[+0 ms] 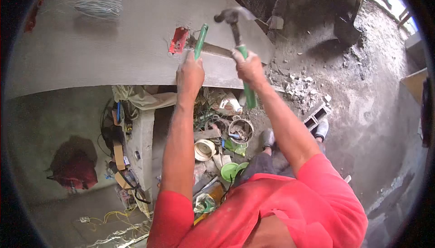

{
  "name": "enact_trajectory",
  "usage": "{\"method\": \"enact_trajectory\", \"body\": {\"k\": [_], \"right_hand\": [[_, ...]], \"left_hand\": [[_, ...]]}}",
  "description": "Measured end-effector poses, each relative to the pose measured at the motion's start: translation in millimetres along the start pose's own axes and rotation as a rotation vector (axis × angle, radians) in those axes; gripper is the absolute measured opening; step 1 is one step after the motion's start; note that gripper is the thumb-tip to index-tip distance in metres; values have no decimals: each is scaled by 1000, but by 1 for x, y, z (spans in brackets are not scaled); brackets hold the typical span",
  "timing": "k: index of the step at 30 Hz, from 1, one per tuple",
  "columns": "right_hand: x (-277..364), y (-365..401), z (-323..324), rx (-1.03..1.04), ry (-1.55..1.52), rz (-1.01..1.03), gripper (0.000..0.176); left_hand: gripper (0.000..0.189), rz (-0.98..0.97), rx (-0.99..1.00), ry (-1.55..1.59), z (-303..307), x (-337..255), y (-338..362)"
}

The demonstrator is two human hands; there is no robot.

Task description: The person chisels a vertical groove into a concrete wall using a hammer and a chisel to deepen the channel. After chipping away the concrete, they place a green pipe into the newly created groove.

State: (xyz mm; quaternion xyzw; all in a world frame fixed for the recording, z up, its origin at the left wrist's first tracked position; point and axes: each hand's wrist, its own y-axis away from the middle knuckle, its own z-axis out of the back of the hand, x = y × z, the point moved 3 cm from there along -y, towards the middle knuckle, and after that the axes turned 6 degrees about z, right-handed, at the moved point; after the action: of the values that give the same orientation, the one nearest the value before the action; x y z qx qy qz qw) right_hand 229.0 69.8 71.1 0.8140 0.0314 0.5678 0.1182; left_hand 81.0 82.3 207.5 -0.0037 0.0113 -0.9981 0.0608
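My left hand [190, 74] is wrapped round a green-handled tool [201, 39], beside a red electrical box [179, 40] set in the grey wall [149, 3]. What the tool's lower end touches is hidden. To the right, my right hand [249, 67] grips the green handle of a claw hammer [234, 24]. The hammer head is raised, apart from the green-handled tool and slightly blurred. A cut channel [215, 49] runs rightward from the box.
A wire coil [99, 8] lies at the upper left. Below are a bucket [241, 130], a white pipe fitting [205, 149] and green lids [229, 171]. Rubble [299, 87] and a hollow block [315, 117] lie near my feet. A dark red bag [78, 171] sits left.
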Motion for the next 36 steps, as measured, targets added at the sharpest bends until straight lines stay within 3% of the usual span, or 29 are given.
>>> {"method": "enact_trajectory", "body": {"k": [3,6,7,9,10,12,13,15,18,21,23,25,28,30,33,34,36], "right_hand": [[54,21,41,-75,-166,218,50],[61,25,45,-267,-391,462,50],[28,11,21,-266,-394,462,50],[-58,-17,-30,-115,-53,315,40],[-51,-10,-23,-117,-56,312,40],[-17,-1,-7,58,-59,-10,41],[-7,7,2,63,-58,-15,41],[18,8,33,-76,-120,27,39],[50,9,57,-193,-458,208,36],[22,7,2,-274,-326,289,42],[-2,-1,-24,191,31,-41,45],[-5,2,-16,122,-3,18,44],[-16,16,20,126,3,-42,42],[-26,30,44,136,44,-82,40],[-22,39,75,96,88,-90,37],[-22,38,85,60,117,-89,35],[-30,33,99,22,49,-129,38]], "left_hand": [[25,4,-14,51,-7,4,-1],[24,21,-43,74,-7,-3,0],[24,21,-45,72,-7,-6,-1],[24,24,-50,55,-7,-12,2],[24,23,-49,50,-8,-14,4],[25,67,-58,53,-9,-18,-3],[25,73,-54,52,-12,-15,1],[26,58,-69,46,-15,-18,-4],[28,76,-25,74,-14,-17,-4],[29,70,-42,71,-17,-14,-5],[29,76,-25,66,-24,-9,-1],[29,73,-29,76,-32,0,-1],[28,37,-67,281,-44,5,-8],[27,451,346,1221,-47,9,-5],[30,310,313,1095,-53,11,-4],[28,1,136,287,-59,12,-6],[27,-52,107,149,-32,-11,21]]}}
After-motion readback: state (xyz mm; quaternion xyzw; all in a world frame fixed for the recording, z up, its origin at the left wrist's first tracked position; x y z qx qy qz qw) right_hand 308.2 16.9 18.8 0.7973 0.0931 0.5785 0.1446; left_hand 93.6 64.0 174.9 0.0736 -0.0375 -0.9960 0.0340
